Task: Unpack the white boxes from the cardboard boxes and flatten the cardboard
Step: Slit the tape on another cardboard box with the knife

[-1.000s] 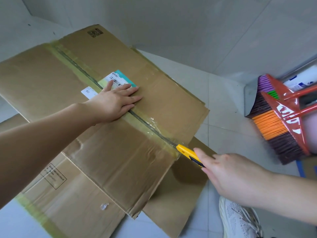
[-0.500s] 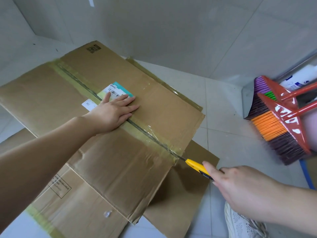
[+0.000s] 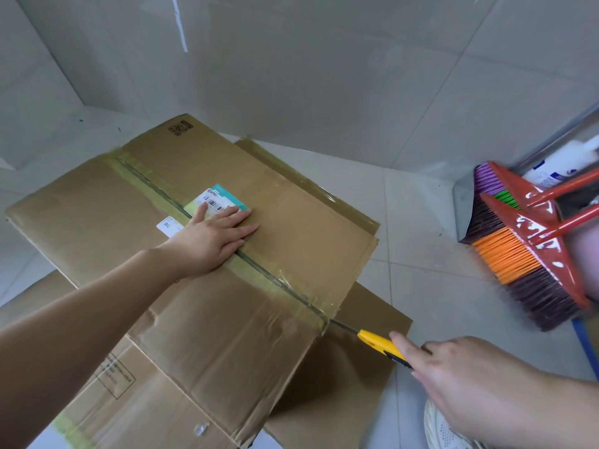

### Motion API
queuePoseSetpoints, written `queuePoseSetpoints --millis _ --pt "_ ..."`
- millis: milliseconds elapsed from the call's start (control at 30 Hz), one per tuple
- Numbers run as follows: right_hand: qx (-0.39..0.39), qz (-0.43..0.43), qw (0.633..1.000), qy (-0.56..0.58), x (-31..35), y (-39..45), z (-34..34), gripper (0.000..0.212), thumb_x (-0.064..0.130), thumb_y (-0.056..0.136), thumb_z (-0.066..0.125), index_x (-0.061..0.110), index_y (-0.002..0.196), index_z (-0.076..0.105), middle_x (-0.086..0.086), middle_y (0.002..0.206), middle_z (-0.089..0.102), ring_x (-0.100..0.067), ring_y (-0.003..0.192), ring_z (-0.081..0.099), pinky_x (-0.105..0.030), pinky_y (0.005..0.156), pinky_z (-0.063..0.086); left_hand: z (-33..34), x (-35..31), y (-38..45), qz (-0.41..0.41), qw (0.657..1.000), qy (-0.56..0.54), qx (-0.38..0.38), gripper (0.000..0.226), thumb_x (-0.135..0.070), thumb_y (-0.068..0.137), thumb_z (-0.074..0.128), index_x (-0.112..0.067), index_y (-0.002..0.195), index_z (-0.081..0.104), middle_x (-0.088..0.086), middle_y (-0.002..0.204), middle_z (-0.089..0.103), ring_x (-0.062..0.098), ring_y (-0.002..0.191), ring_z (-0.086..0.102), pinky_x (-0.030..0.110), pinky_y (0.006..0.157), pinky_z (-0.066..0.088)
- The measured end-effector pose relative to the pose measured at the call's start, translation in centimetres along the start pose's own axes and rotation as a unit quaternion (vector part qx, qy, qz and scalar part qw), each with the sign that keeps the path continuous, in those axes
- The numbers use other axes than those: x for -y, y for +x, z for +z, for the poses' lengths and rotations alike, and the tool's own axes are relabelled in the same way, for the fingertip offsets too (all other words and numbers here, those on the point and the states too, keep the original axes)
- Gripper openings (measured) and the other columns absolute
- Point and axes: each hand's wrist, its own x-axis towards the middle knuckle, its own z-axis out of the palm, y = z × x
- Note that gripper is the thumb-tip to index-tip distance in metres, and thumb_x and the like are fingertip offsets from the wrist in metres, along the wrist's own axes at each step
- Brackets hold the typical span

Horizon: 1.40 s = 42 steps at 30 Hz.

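Two brooms (image 3: 531, 254) with red handles are leaning at the right, just beside a grey dustpan (image 3: 463, 205). A white bottle (image 3: 557, 170) is lying behind them. A white shoe (image 3: 447, 432) is standing on the tiled floor (image 3: 421, 254).

Two bare forearms without sleeves, left hand (image 3: 210, 244) and right hand (image 3: 453, 380) ungloved with no rings, watch or bands showing, short plain nails, one white mesh-textured sneaker (image 3: 449, 432) with perforated upper at the lower edge
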Motion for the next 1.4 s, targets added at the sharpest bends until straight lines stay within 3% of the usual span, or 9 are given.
queuePoseSetpoints --millis 133,267,433,633,800,967,1100,1200,1400 --pt "-0.018 -0.014 1.0 -0.009 -0.2 -0.1 -0.4 0.065 0.024 0.097 0.037 0.023 0.153 0.004 -0.004 0.105 0.057 -0.028 0.078 0.041 -0.033 0.05 0.024 -0.4 -0.3 0.1 -0.005 1.0 0.009 0.016 0.072 -0.056 0.085 -0.001 -0.037 0.147 0.029 -0.01 0.158 0.016 0.013 0.147 0.01 0.05 0.115 -0.005" --pt "-0.186 -0.024 0.982 0.004 -1.7 -0.8 -1.7 0.045 0.033 0.077 0.062 0.021 0.12 0.053 0.009 0.06 0.06 -0.014 0.043 0.053 -0.026 0.037 0.031 -1.4 -0.8 0.3 -0.016 1.0 0.005 -0.012 0.074 -0.057 0.085 0.006 -0.028 0.144 0.039 -0.004 0.155 0.029 0.014 0.144 0.022 0.045 0.117 0.002" --pt "-0.26 0.011 0.951 0.169 -2.6 4.6 -4.8 0.017 0.044 0.096 0.039 0.029 0.106 0.042 0.006 0.074 0.057 -0.022 0.067 0.054 -0.035 0.058 0.036 -5.0 -1.1 0.9 -0.077 0.985 0.01 -0.156 0.041 -0.033 0.094 0.043 -0.013 0.127 0.058 0.006 0.13 0.057 0.03 0.118 0.053 0.041 0.1 0.037" --pt "-0.267 0.068 0.891 0.361 -2.9 12.8 -9.9 0.061 0.068 0.086 0.037 0.012 0.064 0.049 -0.005 0.053 0.06 -0.019 0.043 0.058 -0.034 0.057 0.051 -9.4 -2.7 -0.6 -0.193 0.928 0.008 -0.318 0.014 -0.015 0.09 0.054 -0.011 0.094 0.067 0.002 0.09 0.064 0.025 0.085 0.059 0.03 0.065 0.043" --pt "-0.282 0.032 0.815 0.506 -1.7 16.5 -15.5 0.055 0.056 0.09 0.046 0.011 0.058 0.051 -0.008 0.051 0.061 -0.021 0.037 0.055 -0.027 0.049 0.046 -10.6 -5.9 -0.4 -0.296 0.888 -0.242 -0.256 0.023 -0.021 0.091 0.056 -0.016 0.07 0.064 0.0 0.069 0.064 0.01 0.049 0.047 0.017 0.046 0.041" --pt "-0.257 -0.002 0.701 0.665 0.5 17.7 -18.9 0.055 0.06 0.082 0.058 0.011 0.057 0.057 -0.005 0.047 0.054 -0.021 0.037 0.048 -0.028 0.049 0.041 -9.5 -9.2 4.0 -0.245 0.7 -0.625 -0.245 0.032 -0.022 0.101 0.043 -0.001 0.103 0.066 0.011 0.094 0.068 0.021 0.081 0.061 0.036 0.082 0.052" --pt "-0.218 -0.035 0.662 0.716 2.1 17.8 -19.4 0.053 0.058 0.083 0.06 0.014 0.053 0.056 -0.006 0.047 0.052 -0.022 0.038 0.047 -0.024 0.044 0.039 -10.0 -9.4 5.3 -0.124 0.576 -0.76 -0.274 0.042 -0.025 0.104 0.032 0.007 0.115 0.057 0.024 0.09 0.059 0.031 0.064 0.054 0.039 0.058 0.048" --pt "-0.202 -0.055 0.642 0.737 2.6 17.7 -19.5 0.05 0.051 0.086 0.057 0.013 0.054 0.054 -0.008 0.048 0.051 -0.023 0.037 0.046 -0.023 0.041 0.039 -9.9 -9.5 5.4 -0.084 0.559 -0.787 -0.247 0.045 -0.031 0.103 0.029 0.0 0.126 0.053 0.013 0.067 0.057 0.026 0.047 0.046 0.033 0.047 0.044" --pt "-0.171 -0.113 0.6 0.773 2.4 17.6 -18.7 0.039 0.034 0.093 0.05 0.011 0.062 0.052 -0.011 0.051 0.049 -0.023 0.039 0.044 -0.025 0.043 0.039 -10.3 -10.0 5.9 -0.096 0.503 -0.828 -0.227 0.036 -0.034 0.102 0.034 -0.013 0.114 0.06 0.007 0.086 0.062 0.02 0.039 0.042 0.025 0.036 0.039"
